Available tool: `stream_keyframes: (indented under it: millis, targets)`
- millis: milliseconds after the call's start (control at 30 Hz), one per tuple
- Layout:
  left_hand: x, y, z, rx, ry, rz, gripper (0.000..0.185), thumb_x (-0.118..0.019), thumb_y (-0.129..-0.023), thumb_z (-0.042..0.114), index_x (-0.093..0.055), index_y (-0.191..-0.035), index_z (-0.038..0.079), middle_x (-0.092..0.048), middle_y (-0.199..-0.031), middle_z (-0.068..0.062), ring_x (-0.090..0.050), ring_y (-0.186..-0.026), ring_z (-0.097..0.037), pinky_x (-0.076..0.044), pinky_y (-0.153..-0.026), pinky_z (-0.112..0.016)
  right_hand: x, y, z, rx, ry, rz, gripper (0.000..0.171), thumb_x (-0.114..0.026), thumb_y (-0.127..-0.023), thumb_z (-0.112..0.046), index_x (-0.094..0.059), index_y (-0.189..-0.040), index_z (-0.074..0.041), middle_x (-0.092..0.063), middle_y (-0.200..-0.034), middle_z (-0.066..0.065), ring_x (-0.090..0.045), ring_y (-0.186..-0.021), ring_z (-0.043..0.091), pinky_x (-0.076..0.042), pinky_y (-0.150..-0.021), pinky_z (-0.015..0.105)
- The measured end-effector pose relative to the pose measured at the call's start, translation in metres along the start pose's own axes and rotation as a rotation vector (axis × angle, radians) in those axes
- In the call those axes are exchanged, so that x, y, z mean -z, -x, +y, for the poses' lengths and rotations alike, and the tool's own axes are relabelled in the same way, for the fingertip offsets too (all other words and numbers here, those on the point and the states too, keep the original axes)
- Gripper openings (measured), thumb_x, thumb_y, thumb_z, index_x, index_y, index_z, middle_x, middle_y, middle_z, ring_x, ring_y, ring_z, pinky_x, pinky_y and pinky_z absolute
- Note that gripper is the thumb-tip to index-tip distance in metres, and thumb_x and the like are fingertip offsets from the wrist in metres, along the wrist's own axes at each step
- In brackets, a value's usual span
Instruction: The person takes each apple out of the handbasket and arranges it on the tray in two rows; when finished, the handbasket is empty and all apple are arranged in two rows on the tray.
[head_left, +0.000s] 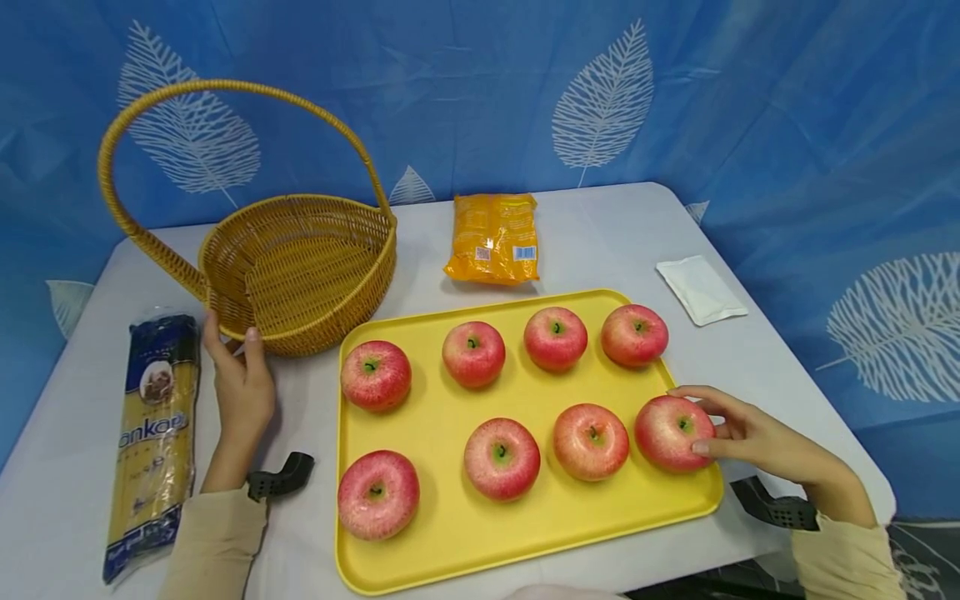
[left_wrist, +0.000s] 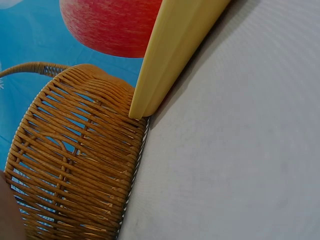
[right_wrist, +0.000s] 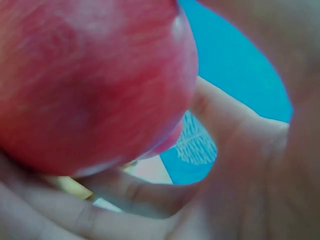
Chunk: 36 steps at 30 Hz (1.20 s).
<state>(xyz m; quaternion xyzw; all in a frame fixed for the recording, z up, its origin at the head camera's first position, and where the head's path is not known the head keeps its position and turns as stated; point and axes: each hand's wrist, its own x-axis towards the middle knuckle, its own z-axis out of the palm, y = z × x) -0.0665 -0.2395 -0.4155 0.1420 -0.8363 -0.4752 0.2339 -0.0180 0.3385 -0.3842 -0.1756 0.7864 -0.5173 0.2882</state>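
In the head view, my right hand (head_left: pixel 765 437) grips a red apple (head_left: pixel 667 433) at the right end of the yellow tray (head_left: pixel 450 567), thumb in front and fingers behind. The same apple (right_wrist: pixel 95 85) fills much of the right wrist view, with fingers curved beneath it. On the left, my left hand (head_left: pixel 243 392) holds the near left side of a wicker basket (head_left: pixel 300 333), thumb and forefinger spread against its wall; the other fingers are hidden. Inside, the basket holds nothing. Several more apples (head_left: pixel 501 460) sit in two rows on the tray.
A long blue-and-yellow packet (head_left: pixel 153 442) lies left of my left forearm. Behind the tray stands an orange packet (head_left: pixel 493 239), and a small white packet (head_left: pixel 701 289) lies at the back right. The basket's tall handle (head_left: pixel 232 86) arches upward.
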Motion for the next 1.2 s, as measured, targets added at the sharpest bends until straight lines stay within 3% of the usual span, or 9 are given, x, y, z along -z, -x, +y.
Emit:
stream_keyframes:
  millis: [233,400,600,733,867,1000,1100,1200]
  targets:
    - [-0.003,0.001,0.000,0.004,0.013,-0.007,0.059,-0.030,-0.097,0.040,-0.001,-0.145,0.025,-0.030,-0.142,-0.023,-0.036,-0.125,-0.040,-0.030,-0.097,-0.057,0.001,0.007,-0.004,-0.113,0.049,0.019,0.057,-0.047,-0.092,-0.008,-0.022,-0.142,-0.014,-0.047,-0.117,-0.017,-0.062,-0.090,0.019,-0.052,-0.077,0.028]
    - [-0.004,0.001,0.000,-0.004,0.005,0.000,0.058,-0.031,-0.097,0.039,-0.002,-0.145,0.025,-0.032,-0.141,-0.023,-0.037,-0.124,-0.041,-0.030,-0.096,-0.057,0.002,0.014,-0.007,-0.087,0.027,-0.020,0.058,-0.044,-0.093,-0.006,-0.017,-0.144,-0.012,-0.041,-0.123,-0.025,-0.061,-0.098,0.012,-0.053,-0.078,0.029]
    - [-0.004,0.000,0.000,-0.010,0.017,0.005,0.057,-0.031,-0.097,0.039,-0.003,-0.145,0.025,-0.032,-0.141,-0.023,-0.037,-0.124,-0.040,-0.030,-0.096,-0.057,-0.001,0.019,-0.010,-0.082,0.056,-0.049,0.060,-0.041,-0.095,-0.006,-0.010,-0.146,-0.013,-0.035,-0.128,-0.031,-0.054,-0.106,-0.002,-0.050,-0.081,0.021]
    - [-0.004,0.000,0.001,-0.005,0.015,0.001,0.058,-0.031,-0.097,0.039,-0.002,-0.145,0.025,-0.031,-0.142,-0.021,-0.036,-0.125,-0.039,-0.030,-0.097,-0.057,-0.002,0.023,-0.012,-0.109,0.069,-0.063,0.062,-0.040,-0.095,-0.007,-0.005,-0.146,-0.014,-0.038,-0.126,-0.031,-0.056,-0.105,0.001,-0.050,-0.081,0.022]
    - [-0.003,0.003,0.003,0.007,0.017,-0.008,0.059,-0.031,-0.097,0.040,-0.001,-0.145,0.026,-0.029,-0.143,-0.020,-0.035,-0.126,-0.039,-0.030,-0.098,-0.056,-0.002,0.026,-0.014,-0.151,0.162,-0.014,0.064,-0.044,-0.095,-0.012,-0.007,-0.146,-0.016,-0.045,-0.118,-0.029,-0.061,-0.095,0.008,-0.050,-0.076,0.022]
    - [0.001,0.006,0.006,0.025,0.025,-0.022,0.059,-0.030,-0.097,0.040,0.001,-0.145,0.027,-0.027,-0.144,-0.021,-0.034,-0.127,-0.039,-0.029,-0.098,-0.056,-0.002,0.028,-0.015,-0.180,0.287,0.056,0.063,-0.048,-0.093,-0.018,-0.013,-0.146,-0.019,-0.042,-0.115,-0.030,-0.059,-0.090,0.004,-0.049,-0.071,0.022]
    - [0.005,0.007,0.011,0.051,0.000,-0.061,0.061,-0.029,-0.097,0.041,0.005,-0.145,0.027,-0.024,-0.146,-0.020,-0.032,-0.129,-0.039,-0.028,-0.099,-0.057,-0.003,0.029,-0.017,-0.192,0.396,0.118,0.061,-0.049,-0.093,-0.022,-0.017,-0.145,-0.020,-0.043,-0.129,-0.012,-0.054,-0.092,-0.004,-0.048,-0.070,0.021]
    - [0.017,0.005,0.021,0.087,-0.083,-0.179,0.067,-0.028,-0.096,0.043,0.014,-0.144,0.023,-0.013,-0.149,-0.023,-0.030,-0.129,-0.044,-0.028,-0.098,-0.059,-0.001,0.030,-0.021,-0.183,0.502,0.202,0.059,-0.050,-0.093,-0.025,-0.021,-0.144,-0.021,-0.042,-0.135,0.009,-0.050,-0.096,-0.010,-0.047,-0.069,0.021]
